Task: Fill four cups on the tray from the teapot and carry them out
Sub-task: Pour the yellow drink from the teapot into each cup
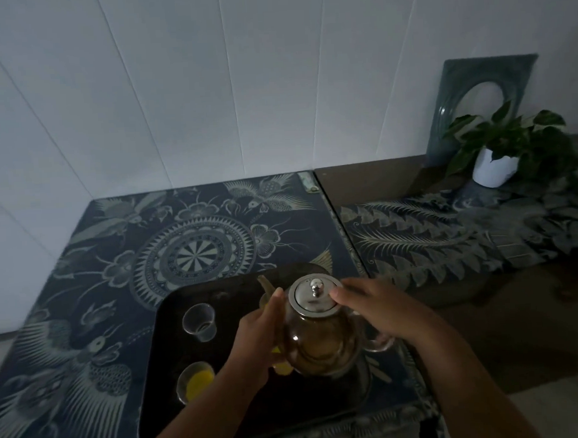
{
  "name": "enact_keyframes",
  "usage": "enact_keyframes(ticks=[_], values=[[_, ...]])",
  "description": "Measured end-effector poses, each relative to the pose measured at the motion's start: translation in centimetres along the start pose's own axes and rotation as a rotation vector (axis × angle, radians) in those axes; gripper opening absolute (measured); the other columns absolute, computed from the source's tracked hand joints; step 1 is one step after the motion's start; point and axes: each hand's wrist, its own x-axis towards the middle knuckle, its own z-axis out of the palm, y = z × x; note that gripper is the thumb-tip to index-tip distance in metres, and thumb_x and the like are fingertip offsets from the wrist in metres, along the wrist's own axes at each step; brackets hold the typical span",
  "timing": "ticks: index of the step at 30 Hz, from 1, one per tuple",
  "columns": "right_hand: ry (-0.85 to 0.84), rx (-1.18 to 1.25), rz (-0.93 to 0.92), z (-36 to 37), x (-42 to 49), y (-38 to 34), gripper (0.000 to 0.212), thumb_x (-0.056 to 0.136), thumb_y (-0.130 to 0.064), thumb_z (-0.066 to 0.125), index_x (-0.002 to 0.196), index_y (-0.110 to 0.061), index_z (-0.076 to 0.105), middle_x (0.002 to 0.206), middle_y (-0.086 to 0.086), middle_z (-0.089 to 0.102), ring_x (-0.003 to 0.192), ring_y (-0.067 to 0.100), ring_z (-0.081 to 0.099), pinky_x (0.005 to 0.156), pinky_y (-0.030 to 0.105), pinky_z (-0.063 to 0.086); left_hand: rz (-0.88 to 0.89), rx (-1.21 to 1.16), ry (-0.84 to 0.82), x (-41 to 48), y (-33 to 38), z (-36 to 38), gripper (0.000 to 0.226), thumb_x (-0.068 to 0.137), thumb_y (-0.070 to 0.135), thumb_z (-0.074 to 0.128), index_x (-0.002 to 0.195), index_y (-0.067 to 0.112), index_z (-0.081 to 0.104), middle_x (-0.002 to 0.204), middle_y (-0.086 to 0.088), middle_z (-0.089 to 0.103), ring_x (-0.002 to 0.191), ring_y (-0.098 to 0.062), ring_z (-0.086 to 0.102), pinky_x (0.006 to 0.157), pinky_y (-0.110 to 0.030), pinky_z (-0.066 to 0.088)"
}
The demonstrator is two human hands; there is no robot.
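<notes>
Right hand (369, 305) on lid (315, 297), left hand (260, 334) flat against teapot (321, 347)

Body in view: left hand (257, 324), right hand (376, 306), left forearm (204, 410), right forearm (464, 387). All four bare, uncovered to the bottom frame edge (light is dim, so nails and knuckle detail cannot be resolved). Fingers (344, 295) slim, tips rounded. Forearms smooth in outline, widening toward the lens.
</notes>
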Motion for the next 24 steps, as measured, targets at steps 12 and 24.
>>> enact_keyframes(ticks=[12,24], values=[[-0.114,-0.012,-0.102,5.1,-1.1,-3.0,0.067,0.077,-0.085,0.043,0.128,-0.044,0.059,0.122,-0.018,0.066,0.114,0.006,0.060,0.096,0.039,0.050,0.047,0.043,0.147,-3.9,-0.9,-6.1,0.049,0.100,0.055,0.053,0.111,0.013,0.075,0.097,-0.010,0.083,0.092,-0.030,0.078,0.071,-0.040,0.061],[-0.009,-0.118,-0.061,8.8,0.1,-8.8,0.088,0.075,-0.085,0.043,0.148,-0.037,0.041,0.146,-0.005,0.054,0.131,0.017,0.053,0.101,0.036,0.043,0.109,-0.077,0.054,-1.0,-0.7,-11.9,0.048,0.099,0.053,0.055,0.106,0.011,0.076,0.088,-0.007,0.082,0.080,-0.022,0.079,0.071,-0.039,0.059]])
